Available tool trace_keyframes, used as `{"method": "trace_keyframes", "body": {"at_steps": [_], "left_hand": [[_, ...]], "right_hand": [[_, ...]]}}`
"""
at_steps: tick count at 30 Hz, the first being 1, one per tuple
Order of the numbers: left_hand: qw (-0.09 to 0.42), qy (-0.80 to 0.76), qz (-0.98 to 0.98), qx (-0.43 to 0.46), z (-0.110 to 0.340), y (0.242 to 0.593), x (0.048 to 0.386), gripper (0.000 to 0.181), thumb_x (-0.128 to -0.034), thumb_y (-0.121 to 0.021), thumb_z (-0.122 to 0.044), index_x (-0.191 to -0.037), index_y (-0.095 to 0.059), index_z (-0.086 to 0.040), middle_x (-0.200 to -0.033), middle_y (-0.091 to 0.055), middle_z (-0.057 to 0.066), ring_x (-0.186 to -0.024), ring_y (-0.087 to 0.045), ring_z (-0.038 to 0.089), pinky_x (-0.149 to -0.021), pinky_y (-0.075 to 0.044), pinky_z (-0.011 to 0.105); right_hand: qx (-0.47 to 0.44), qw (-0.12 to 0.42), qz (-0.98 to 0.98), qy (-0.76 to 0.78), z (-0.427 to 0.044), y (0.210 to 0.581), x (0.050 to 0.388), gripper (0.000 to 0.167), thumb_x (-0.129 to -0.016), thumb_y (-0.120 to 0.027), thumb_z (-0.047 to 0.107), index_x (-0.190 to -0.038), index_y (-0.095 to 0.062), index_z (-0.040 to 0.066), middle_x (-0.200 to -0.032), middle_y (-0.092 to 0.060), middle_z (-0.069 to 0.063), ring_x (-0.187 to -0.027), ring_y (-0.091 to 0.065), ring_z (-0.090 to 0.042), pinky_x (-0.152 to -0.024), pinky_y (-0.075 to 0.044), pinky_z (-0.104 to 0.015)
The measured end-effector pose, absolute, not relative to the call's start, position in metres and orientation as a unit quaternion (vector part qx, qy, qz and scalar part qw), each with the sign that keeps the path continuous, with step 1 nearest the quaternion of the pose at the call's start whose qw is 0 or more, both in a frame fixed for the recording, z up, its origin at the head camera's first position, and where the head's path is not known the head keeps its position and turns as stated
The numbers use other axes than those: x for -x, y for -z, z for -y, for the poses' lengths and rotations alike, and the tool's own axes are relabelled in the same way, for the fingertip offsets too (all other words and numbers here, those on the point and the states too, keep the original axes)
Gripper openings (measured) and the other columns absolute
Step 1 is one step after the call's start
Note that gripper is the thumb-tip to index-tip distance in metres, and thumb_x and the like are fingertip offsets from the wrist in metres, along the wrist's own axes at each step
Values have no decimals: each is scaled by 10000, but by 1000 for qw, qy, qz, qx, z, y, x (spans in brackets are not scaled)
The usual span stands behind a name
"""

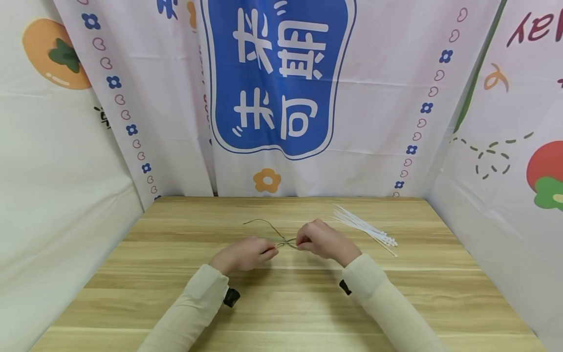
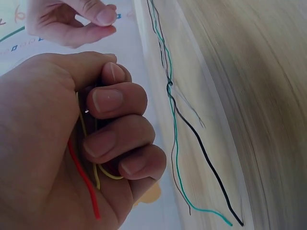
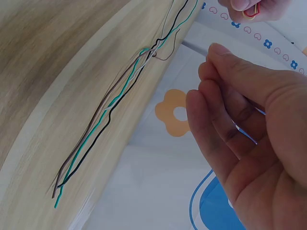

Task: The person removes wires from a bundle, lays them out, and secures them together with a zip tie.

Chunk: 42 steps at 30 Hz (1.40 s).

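My left hand (image 2: 96,124) curls its fingers round yellow wire (image 2: 84,115) and red wire (image 2: 84,182), which stick out of the palm; yellow wire bends below the last finger. Facing it is my right hand (image 3: 240,110), thumb tip close to the index finger and other fingers loosely bent. Whether anything thin lies between those tips is hidden. Beyond the hands, a black wire (image 3: 125,96), a green wire (image 3: 88,139), brown wire (image 3: 85,132) and pale wire (image 3: 167,19) lie together lengthwise on the table, crossing near the middle. In the head view the right hand partly covers them.
A bundle of white cable ties (image 1: 365,227) lies on the wooden table (image 1: 281,308), right of the hands and further back. Printed cloth (image 1: 374,122) hangs along the back edge, with more cloth at both sides. A black strap piece (image 1: 231,297) sits at the left cuff.
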<state>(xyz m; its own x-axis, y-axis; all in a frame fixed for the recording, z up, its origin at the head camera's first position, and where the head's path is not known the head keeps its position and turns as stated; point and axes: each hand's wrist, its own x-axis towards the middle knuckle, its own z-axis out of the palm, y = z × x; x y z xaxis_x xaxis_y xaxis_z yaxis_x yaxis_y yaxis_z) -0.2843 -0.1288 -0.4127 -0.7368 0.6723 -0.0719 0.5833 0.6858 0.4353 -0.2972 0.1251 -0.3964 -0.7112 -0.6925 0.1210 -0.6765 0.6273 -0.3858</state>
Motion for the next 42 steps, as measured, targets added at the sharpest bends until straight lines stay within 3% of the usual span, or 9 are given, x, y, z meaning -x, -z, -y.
{"method": "trace_keyframes", "body": {"at_steps": [12,24,33,42], "left_hand": [[129,-214,-905,-346,119,411,283,371,-1148,-457,-254,-796,-525,-156,-691,-417,-67,-603,-374,72,-607,-344,241],[127,-217,-896,-367,112,408,283,363,-1158,-430,-276,-1055,-672,-26,-718,-402,-73,-621,-356,65,-649,-362,235],[138,-229,-894,-359,110,406,282,372,-1162,-414,-267,-1077,-673,-14,-699,-412,-64,-598,-354,76,-620,-349,231],[148,-236,-896,-345,116,406,282,413,-1167,-387,-261,-958,-616,11,-701,-421,-49,-616,-356,95,-622,-359,257]], "right_hand": [[408,-7,-886,220,-115,391,291,67,-978,-755,93,-924,-796,99,-888,-768,20,-732,-620,-21,-691,-532,-201],[435,-33,-870,228,-108,387,287,71,-980,-749,88,-969,-811,121,-936,-786,3,-789,-681,-68,-720,-544,-185],[443,-40,-868,220,-109,386,287,87,-993,-736,80,-945,-800,116,-920,-777,-2,-751,-627,-26,-692,-521,-168],[431,-39,-872,229,-123,388,295,117,-976,-748,56,-882,-772,121,-847,-743,11,-695,-571,-3,-654,-512,-184]]}}
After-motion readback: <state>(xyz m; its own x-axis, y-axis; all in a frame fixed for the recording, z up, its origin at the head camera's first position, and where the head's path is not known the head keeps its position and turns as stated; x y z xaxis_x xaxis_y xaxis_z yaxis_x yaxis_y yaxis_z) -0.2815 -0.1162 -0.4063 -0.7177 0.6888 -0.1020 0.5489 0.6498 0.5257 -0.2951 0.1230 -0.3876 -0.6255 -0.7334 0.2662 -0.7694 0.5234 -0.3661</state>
